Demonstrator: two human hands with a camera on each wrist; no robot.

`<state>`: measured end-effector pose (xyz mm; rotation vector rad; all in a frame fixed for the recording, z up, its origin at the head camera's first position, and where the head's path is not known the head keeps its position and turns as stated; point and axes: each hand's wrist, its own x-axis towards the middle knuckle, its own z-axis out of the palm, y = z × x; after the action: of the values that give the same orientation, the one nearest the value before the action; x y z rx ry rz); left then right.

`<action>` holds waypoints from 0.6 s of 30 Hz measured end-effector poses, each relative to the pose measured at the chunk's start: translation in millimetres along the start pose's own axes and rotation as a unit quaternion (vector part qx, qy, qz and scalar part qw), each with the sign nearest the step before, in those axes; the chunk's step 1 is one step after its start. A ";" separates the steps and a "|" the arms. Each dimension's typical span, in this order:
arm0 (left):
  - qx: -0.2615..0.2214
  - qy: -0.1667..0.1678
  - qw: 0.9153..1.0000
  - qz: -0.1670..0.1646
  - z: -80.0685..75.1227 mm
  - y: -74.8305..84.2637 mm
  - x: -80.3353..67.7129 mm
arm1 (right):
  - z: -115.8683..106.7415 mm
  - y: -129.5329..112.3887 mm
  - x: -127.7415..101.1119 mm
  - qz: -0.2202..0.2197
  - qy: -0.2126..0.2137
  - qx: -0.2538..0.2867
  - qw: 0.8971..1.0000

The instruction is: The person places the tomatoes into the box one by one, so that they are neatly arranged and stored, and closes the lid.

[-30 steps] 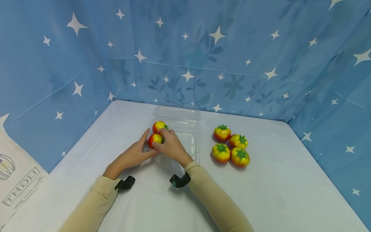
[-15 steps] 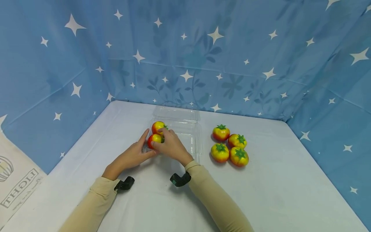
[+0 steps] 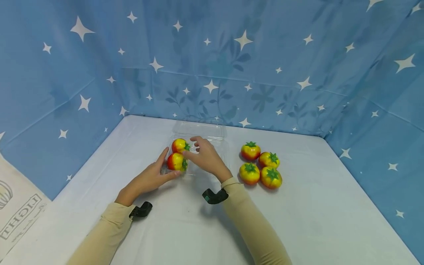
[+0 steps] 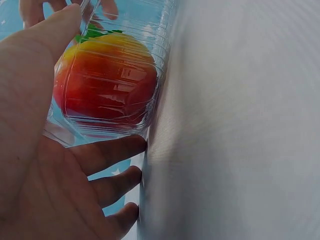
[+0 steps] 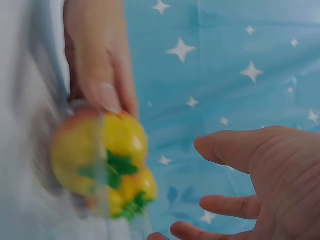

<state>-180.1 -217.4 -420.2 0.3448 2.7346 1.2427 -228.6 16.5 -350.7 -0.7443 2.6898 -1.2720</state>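
Note:
A clear hinged plastic container [image 3: 212, 173] sits on the white table with its lid [image 3: 198, 129] folded back. Two glossy yellow-red toy tomatoes with green leaf tops lie along its left side, the near tomato [image 3: 175, 162] and the far tomato [image 3: 179, 145]. My left hand [image 3: 149, 182] spans the container's near left corner, thumb along the front and fingers along the left side; in the left wrist view its straight fingers lie against the ribbed wall. Over the container, my right hand [image 3: 208, 158] is just right of the tomatoes, fingers spread and holding nothing.
To the right of the container several more toy tomatoes [image 3: 250, 173] stand in a cluster on the table [image 3: 314, 206]. A blue star-patterned curtain [image 3: 212, 66] rises behind and at both sides. Printed cloth [image 3: 20, 206] hangs at the left edge.
My right hand has let go of the near tomato and moved right, its fingers spreading. Both tomatoes stay in the container. The left hand keeps its place at the corner.

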 end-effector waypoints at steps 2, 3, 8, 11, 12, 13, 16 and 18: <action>-0.002 -0.001 1.000 0.000 0.0 0.2 -0.4 | -8.4 2.9 0.1 0.007 0.007 0.002 1.000; -0.004 -0.001 1.000 0.000 -0.1 0.5 -0.8 | -13.1 3.8 -0.5 0.012 0.011 0.003 1.000; -0.005 -0.001 1.000 0.005 -0.1 0.4 -1.1 | -38.8 9.8 -5.1 0.024 0.033 0.005 0.999; -0.002 0.002 1.000 0.011 0.2 -0.2 -0.5 | -52.7 14.6 -8.8 0.031 0.049 0.000 0.998; -0.001 0.002 1.000 0.013 0.3 -0.4 -0.3 | -56.9 16.0 -10.1 0.034 0.053 -0.002 0.998; 0.002 0.003 1.000 0.014 0.3 -0.6 -0.2 | -60.9 17.5 -11.3 0.038 0.057 -0.003 0.998; 0.005 0.005 1.000 0.016 0.4 -1.0 0.0 | -72.4 23.3 -15.4 0.047 0.064 -0.007 0.997; 0.005 0.005 1.000 0.017 0.5 -1.1 -0.1 | -80.2 27.2 -18.0 0.052 0.069 -0.008 0.996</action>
<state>-180.0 -217.7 -421.3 0.3888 2.7556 1.2419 -244.8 96.2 -320.9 -0.5292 2.8085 -1.3243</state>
